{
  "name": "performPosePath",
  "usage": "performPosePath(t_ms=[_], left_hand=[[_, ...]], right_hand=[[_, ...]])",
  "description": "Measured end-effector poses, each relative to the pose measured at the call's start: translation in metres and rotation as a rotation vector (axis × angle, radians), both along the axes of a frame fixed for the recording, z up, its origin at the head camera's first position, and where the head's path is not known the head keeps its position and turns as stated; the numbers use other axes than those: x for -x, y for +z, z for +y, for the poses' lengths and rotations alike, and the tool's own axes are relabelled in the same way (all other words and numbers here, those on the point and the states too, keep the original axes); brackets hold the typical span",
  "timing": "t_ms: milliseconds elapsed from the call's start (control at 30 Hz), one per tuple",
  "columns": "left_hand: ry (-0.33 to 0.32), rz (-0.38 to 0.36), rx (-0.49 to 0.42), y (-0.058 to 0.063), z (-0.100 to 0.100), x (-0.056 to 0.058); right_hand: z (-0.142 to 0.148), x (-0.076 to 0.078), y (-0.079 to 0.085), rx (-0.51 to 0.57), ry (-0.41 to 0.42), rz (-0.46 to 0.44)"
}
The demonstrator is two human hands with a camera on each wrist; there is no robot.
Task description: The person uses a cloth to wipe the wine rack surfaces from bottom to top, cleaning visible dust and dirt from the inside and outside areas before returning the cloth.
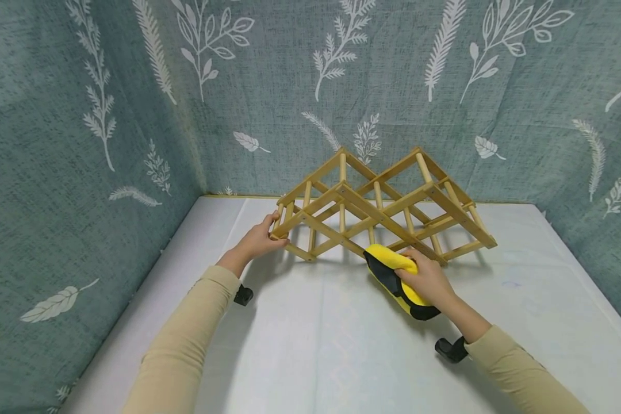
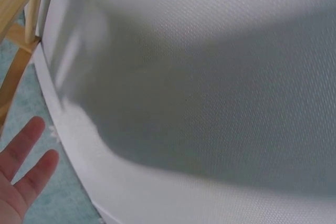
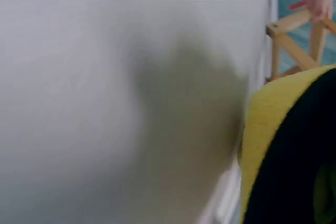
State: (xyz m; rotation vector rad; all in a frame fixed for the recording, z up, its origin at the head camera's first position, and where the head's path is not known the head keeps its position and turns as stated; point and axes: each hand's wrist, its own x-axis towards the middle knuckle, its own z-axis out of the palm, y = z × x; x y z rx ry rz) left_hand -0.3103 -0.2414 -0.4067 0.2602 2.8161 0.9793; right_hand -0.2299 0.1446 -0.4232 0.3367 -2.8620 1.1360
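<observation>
A folding wooden rack (image 1: 380, 215) of crossed slats and round rods stands zigzagged on the white surface. At its left end my left hand (image 1: 260, 237) grips the end frame between thumb and fingers. In the left wrist view two fingers (image 2: 37, 174) extend away from the wood; the rest of that hand is outside the view. My right hand (image 1: 428, 280) holds a folded yellow cloth (image 1: 393, 257) with black parts, in front of the rack's lower middle. Part of the cloth (image 3: 262, 124) fills the right edge of the right wrist view, and whether it touches the rack is unclear.
A white table (image 1: 290, 345) lies under the rack. Grey-green fabric with white leaf prints (image 1: 284, 69) hangs behind it and along the left and right sides. Black wrist devices (image 1: 244, 295) show by both wrists.
</observation>
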Motion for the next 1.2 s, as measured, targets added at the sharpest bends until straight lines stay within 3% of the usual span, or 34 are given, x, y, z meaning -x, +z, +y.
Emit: performPosePath(t_ms=[167,300,467,1000,1200], left_hand=[[-0.006,-0.001,-0.009,-0.002,0.001,0.0],[-0.007,0.003,-0.012,-0.004,0.0,0.002],[-0.003,-0.007,-0.008,-0.004,0.0,0.003],[0.003,-0.014,-0.006,-0.001,0.001,0.002],[0.005,-0.028,-0.014,-0.001,0.0,0.001]], right_hand=[[-0.009,0.015,-0.015,-0.039,0.008,-0.095],[-0.007,0.021,-0.017,0.005,-0.047,-0.12],[0.004,0.019,-0.012,0.032,-0.145,-0.055],[0.039,-0.005,0.014,0.152,-0.302,0.121],[0.051,-0.006,0.033,0.19,-0.417,0.217]])
